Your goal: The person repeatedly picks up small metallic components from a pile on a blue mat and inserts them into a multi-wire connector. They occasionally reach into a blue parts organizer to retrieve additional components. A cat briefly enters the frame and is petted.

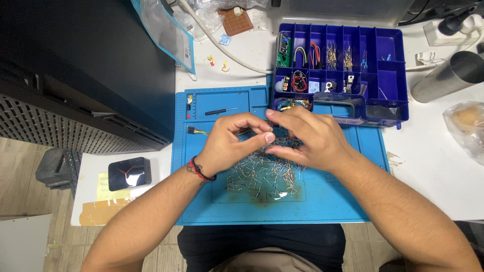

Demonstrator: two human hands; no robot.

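Observation:
My left hand and my right hand meet over a blue work mat. Their fingertips pinch together on a small thin part, too small to make out, just above a loose pile of small wire-legged electronic components spread on the mat. A red and black band circles my left wrist. Behind the hands, touching the mat's far edge, stands a blue compartment box holding wires, boards and small parts.
A small screwdriver and jumper wires lie on the mat's upper left. A black square clock and yellow notes sit left of the mat. A metal cylinder and a plastic bag are at right. A white cable crosses behind.

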